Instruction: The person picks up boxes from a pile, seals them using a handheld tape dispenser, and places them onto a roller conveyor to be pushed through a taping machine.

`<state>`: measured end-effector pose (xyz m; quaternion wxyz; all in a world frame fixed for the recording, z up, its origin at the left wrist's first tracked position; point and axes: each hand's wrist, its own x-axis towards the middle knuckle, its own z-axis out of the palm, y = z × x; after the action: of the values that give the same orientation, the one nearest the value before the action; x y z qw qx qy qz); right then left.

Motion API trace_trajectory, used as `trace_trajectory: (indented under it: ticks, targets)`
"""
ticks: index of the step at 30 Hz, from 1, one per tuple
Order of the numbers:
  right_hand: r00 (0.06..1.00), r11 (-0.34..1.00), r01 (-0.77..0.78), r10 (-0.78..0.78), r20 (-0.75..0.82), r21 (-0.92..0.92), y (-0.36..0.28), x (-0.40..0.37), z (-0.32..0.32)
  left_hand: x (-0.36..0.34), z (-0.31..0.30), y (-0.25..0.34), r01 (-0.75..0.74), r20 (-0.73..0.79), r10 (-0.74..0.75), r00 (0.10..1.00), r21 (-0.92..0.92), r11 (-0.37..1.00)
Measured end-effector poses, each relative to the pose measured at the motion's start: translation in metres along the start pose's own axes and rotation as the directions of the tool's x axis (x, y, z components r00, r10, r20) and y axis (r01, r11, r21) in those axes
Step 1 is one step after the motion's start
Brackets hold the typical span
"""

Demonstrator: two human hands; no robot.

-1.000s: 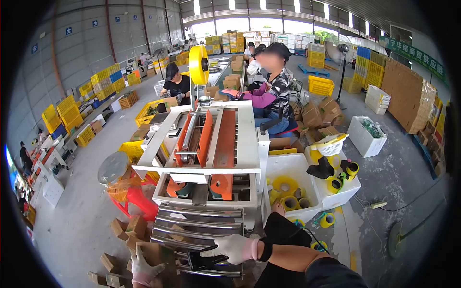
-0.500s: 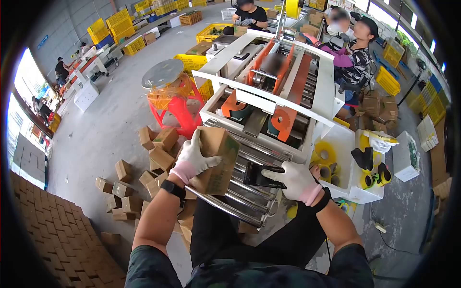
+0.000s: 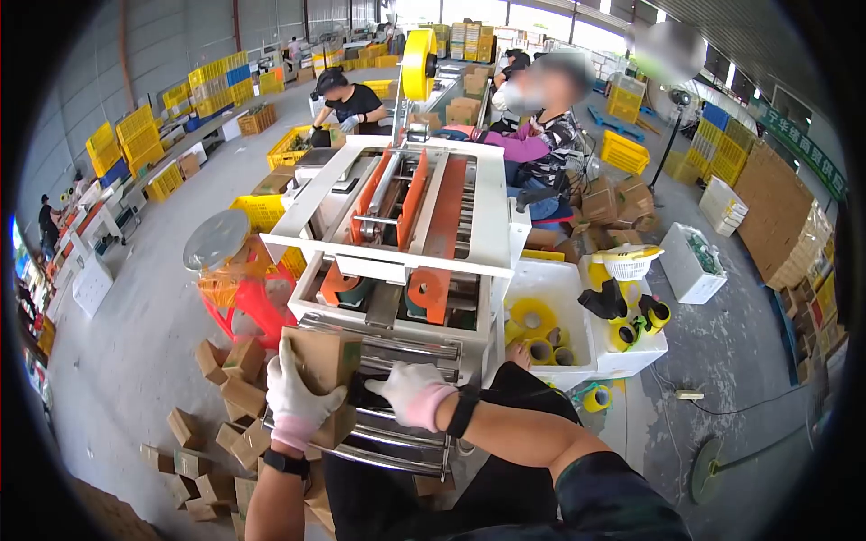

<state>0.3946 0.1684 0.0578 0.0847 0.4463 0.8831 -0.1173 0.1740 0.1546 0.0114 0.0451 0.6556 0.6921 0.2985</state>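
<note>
In the head view a brown cardboard box [image 3: 317,353] stands on the metal roller rack [image 3: 408,431] in front of me. My left hand [image 3: 296,398], in a white glove, is closed on its left and near side, thumb across the front. Just right of the box is my right hand [image 3: 408,393], also gloved. Its fingers are wrapped round a black handheld device [image 3: 363,389], which is held up close to the box's right side and partly hidden by the hand.
A white carton-sealing machine [image 3: 388,252] stands beyond the rollers. Loose boxes [image 3: 212,451] are heaped at left by a red stool [image 3: 257,307]. White foam bins [image 3: 577,361] with yellow tape rolls are at right. Co-workers [image 3: 550,135] sit behind the machine.
The view has swung right and up, so the scene sits further left and lower. My right hand has brought the black device left, up to the box. My left hand keeps its hold.
</note>
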Motion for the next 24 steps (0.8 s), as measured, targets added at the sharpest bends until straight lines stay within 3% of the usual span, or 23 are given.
trace_trajectory:
  ticks: [10, 13, 15, 16, 17, 18, 19, 21, 22, 23, 24]
  targets:
    - [0.993, 0.998, 0.059, -0.058, 0.106, -0.004, -0.056, 0.04, -0.009, -0.031, -0.043, 0.017, 0.066, -0.098, -0.042, 0.994, 0.253, 0.965]
    - [0.999, 0.993, -0.008, 0.004, -0.035, -0.117, -0.079, 0.061, 0.023, -0.035, -0.047, 0.01, 0.115, -0.131, -0.081, 0.988, 0.285, 0.952]
    - [0.975, 0.945, -0.191, 0.151, -0.164, -0.265, -0.095, 0.084, 0.065, -0.037, -0.063, 0.011, 0.123, -0.139, -0.112, 0.984, 0.071, 0.99]
    - [0.995, 0.981, -0.079, 0.067, -0.072, -0.176, -0.082, 0.086, 0.062, -0.037, -0.072, 0.008, 0.122, -0.139, -0.125, 0.982, -0.03, 0.992]
    - [1.0, 0.998, 0.019, -0.017, 0.021, -0.067, -0.07, 0.084, 0.055, -0.037, -0.075, -0.004, -0.037, -0.204, 0.035, 0.978, -0.006, 0.999]
    - [0.998, 1.0, -0.012, 0.013, -0.055, 0.015, -0.059, 0.073, 0.053, -0.039, -0.086, -0.012, -0.079, -0.22, 0.062, 0.974, -0.069, 0.994]
    - [0.984, 0.994, 0.099, -0.091, -0.15, 0.047, -0.045, 0.047, 0.03, -0.039, -0.1, -0.026, -0.058, -0.214, 0.037, 0.976, -0.092, 0.994]
    - [0.987, 0.984, 0.103, -0.084, -0.134, 0.147, -0.012, 0.014, -0.003, -0.047, -0.134, -0.04, 0.075, -0.186, -0.099, 0.978, -0.133, 0.988]
    - [0.966, 0.97, 0.176, -0.137, -0.218, 0.168, 0.011, 0.003, -0.005, -0.055, -0.146, -0.055, 0.102, -0.218, -0.103, 0.971, -0.017, 0.995]
    - [0.974, 0.958, 0.182, -0.145, -0.177, 0.221, 0.032, -0.007, -0.011, -0.061, -0.157, -0.066, 0.223, -0.191, -0.199, 0.961, 0.115, 0.968]
    - [0.939, 0.925, 0.286, -0.219, -0.264, 0.25, 0.055, -0.013, -0.003, -0.065, -0.162, -0.076, 0.335, -0.179, -0.297, 0.938, 0.248, 0.909]
